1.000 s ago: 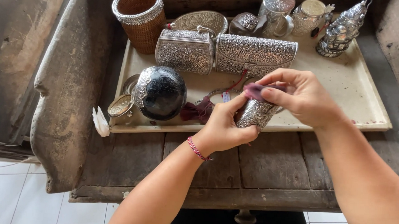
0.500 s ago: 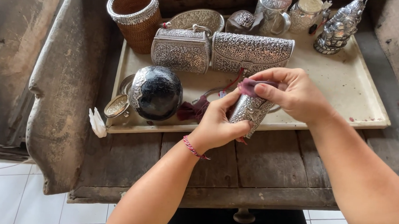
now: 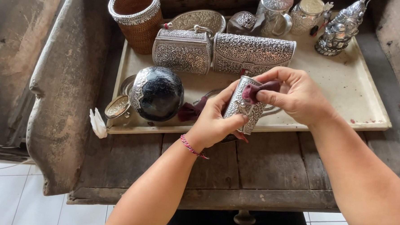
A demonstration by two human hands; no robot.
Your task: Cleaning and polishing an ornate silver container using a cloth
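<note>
— Which way does the silver cup (image 3: 246, 106) stand?

— Its long axis is almost upright, only a little tilted, with the mouth up and leaning away from the person. The cup is held above the front edge of the tray (image 3: 345, 87).

— How does the cup look?

— It is a tall, narrow cup of silver metal, with a fine raised pattern over the whole wall. A thin handle shows on its right side. A dark red cloth (image 3: 259, 90) is at its mouth.

— And the hands?

— The left hand (image 3: 215, 122) comes from below and is closed around the lower body of the cup, thumb on the near side. It has a red string bracelet (image 3: 191, 147) on the wrist. The right hand (image 3: 299, 96) comes from the right, with its fingers pinched together on the cloth at the mouth of the cup.

— What is near, on the tray?

— Left of the cup lies a dark round ball (image 3: 158, 93) with silver trim. Behind the cup stand two patterned silver boxes (image 3: 182, 51).
</note>
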